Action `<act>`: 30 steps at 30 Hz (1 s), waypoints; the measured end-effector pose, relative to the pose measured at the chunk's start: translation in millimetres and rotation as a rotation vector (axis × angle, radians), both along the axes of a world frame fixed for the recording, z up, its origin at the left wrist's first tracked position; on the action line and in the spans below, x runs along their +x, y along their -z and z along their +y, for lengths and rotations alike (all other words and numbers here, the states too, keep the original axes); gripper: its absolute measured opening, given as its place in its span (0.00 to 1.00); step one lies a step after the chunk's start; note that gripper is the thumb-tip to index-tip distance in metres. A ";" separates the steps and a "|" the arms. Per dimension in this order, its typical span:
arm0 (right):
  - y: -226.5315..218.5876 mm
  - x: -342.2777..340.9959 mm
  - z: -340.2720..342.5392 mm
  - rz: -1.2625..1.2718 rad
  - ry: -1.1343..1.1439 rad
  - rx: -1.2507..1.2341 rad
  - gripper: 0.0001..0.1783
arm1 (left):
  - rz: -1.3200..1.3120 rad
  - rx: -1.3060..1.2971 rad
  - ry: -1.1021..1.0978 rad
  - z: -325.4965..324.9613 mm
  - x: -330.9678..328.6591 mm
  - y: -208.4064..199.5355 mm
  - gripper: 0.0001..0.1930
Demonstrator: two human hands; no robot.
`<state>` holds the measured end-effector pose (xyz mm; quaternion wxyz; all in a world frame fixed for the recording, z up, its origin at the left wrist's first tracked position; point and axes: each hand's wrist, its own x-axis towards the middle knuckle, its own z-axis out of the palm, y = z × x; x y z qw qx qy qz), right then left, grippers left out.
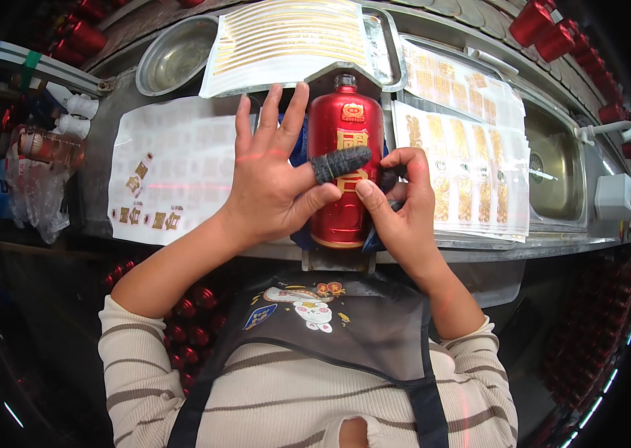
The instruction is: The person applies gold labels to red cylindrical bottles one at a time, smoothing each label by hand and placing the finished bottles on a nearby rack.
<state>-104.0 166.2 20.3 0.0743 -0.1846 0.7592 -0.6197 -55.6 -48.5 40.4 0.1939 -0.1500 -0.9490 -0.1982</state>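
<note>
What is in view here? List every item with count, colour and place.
glossy red ceramic bottle: one, red with gold marks, lying centre of bench
gold sticker sheets: several, white and gold, right of bottle
striped gold sticker sheet: one, top centre, on a tray
nearly used sticker sheet: one, white, left
round metal bowl: one, silver, top left
steel sink: one, far right
left hand: open, grey thumb cot on bottle
right hand: fingertips at bottle

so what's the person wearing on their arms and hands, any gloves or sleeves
No gloves: both hands are bare. The left hand has a dark grey knitted finger cot over its thumb; the right hand shows nothing on it. Both arms wear cream ribbed sleeves with thin brown stripes, pushed up so the forearms are uncovered.
</note>
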 end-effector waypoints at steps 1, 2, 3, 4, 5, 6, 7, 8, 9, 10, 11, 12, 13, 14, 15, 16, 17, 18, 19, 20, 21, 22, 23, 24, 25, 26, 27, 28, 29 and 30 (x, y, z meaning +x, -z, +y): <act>-0.1 -0.3 -0.7 -0.031 -0.010 -0.009 0.24 | 0.011 0.021 0.001 -2.4 -7.8 1.2 0.23; -0.9 0.9 -0.4 -0.063 -0.020 -0.017 0.25 | 0.023 0.042 0.003 -3.1 -16.2 2.8 0.23; -1.1 0.9 -0.4 -0.076 -0.025 -0.025 0.26 | 0.035 0.063 0.005 -4.3 -21.4 3.8 0.22; -0.4 1.7 0.5 -0.091 -0.020 -0.032 0.26 | 0.011 0.061 0.028 -6.4 -24.2 4.6 0.22; 0.3 2.3 1.1 -0.106 -0.016 -0.039 0.26 | -0.013 0.059 0.052 -9.2 -26.4 5.2 0.22; 1.2 2.7 1.2 -0.109 -0.019 -0.037 0.27 | -0.037 0.056 0.075 -12.0 -28.0 5.9 0.21; 3.3 2.7 1.2 -0.114 -0.023 -0.036 0.27 | -0.041 0.057 0.058 -13.1 -25.1 7.6 0.22; 4.4 2.6 1.1 -0.120 -0.028 -0.034 0.27 | -0.044 0.080 0.049 -15.9 -21.6 10.9 0.23; 4.5 2.6 0.9 -0.111 -0.026 -0.031 0.27 | -0.047 0.103 0.039 -19.6 -18.0 14.9 0.23; 4.6 2.7 0.7 -0.092 -0.025 -0.024 0.27 | -0.050 0.125 0.028 -22.8 -15.0 15.7 0.24; 5.0 2.6 0.5 -0.073 -0.023 -0.017 0.27 | -0.059 0.125 0.024 -24.5 -13.8 15.0 0.25; 5.2 2.5 0.5 -0.054 -0.022 -0.010 0.27 | -0.047 0.119 0.035 -24.5 -16.3 12.9 0.25; 4.8 2.3 1.0 -0.073 -0.023 -0.004 0.28 | -0.033 0.112 0.044 -22.9 -20.0 8.1 0.25; 4.2 2.3 0.9 -0.068 -0.025 0.000 0.28 | -0.020 0.106 0.053 -21.5 -23.6 5.6 0.26; 3.6 2.6 0.6 -0.064 -0.026 0.005 0.28 | -0.035 0.128 0.055 -21.2 -27.0 7.5 0.26; 2.7 2.2 0.3 -0.060 -0.024 0.008 0.28 | -0.050 0.147 0.061 -21.5 -31.8 10.0 0.26; 3.3 1.7 0.5 -0.045 -0.022 0.012 0.28 | -0.066 0.166 0.068 -21.1 -36.4 11.0 0.26; 5.1 1.3 1.0 -0.031 -0.020 0.016 0.28 | -0.066 0.205 0.070 -18.8 -40.8 10.3 0.26; 6.4 1.9 1.2 -0.020 -0.017 0.018 0.28 | -0.070 0.242 0.072 -15.8 -43.9 10.1 0.26; 6.3 1.9 0.8 -0.026 -0.018 0.009 0.28 | -0.073 0.280 0.074 -13.7 -46.9 9.8 0.26; 6.2 1.6 0.3 -0.032 -0.019 0.000 0.29 | -0.080 0.278 0.085 -13.4 -50.9 9.6 0.26; 5.4 2.1 0.5 -0.038 -0.020 -0.007 0.29 | -0.087 0.278 0.096 -13.1 -55.0 9.3 0.26; 4.1 1.8 0.9 -0.049 -0.026 0.008 0.28 | -0.095 0.279 0.107 -13.3 -58.9 8.9 0.26; 2.4 0.7 1.5 -0.060 -0.033 0.022 0.28 | -0.102 0.279 0.117 -13.7 -61.0 8.4 0.27; 2.4 -0.4 2.3 -0.070 -0.035 0.038 0.28 | -0.073 0.254 0.124 -13.5 -61.9 8.9 0.27; 3.7 -1.0 2.4 -0.064 -0.038 0.016 0.28 | -0.057 0.214 0.132 -12.7 -58.4 7.2 0.27; 5.6 -1.3 1.7 -0.059 -0.041 -0.005 0.27 | -0.040 0.175 0.140 -12.0 -52.5 4.0 0.27; 6.8 -1.0 1.4 -0.057 -0.043 -0.025 0.27 | -0.027 0.138 0.150 -11.2 -46.8 2.7 0.27; 3.2 -0.9 1.2 -0.082 -0.049 -0.021 0.27 | -0.022 0.103 0.151 -10.5 -42.3 3.3 0.26; 3.9 -0.4 1.9 -0.098 -0.046 -0.027 0.27 | -0.021 0.093 0.155 -9.9 -38.7 2.8 0.26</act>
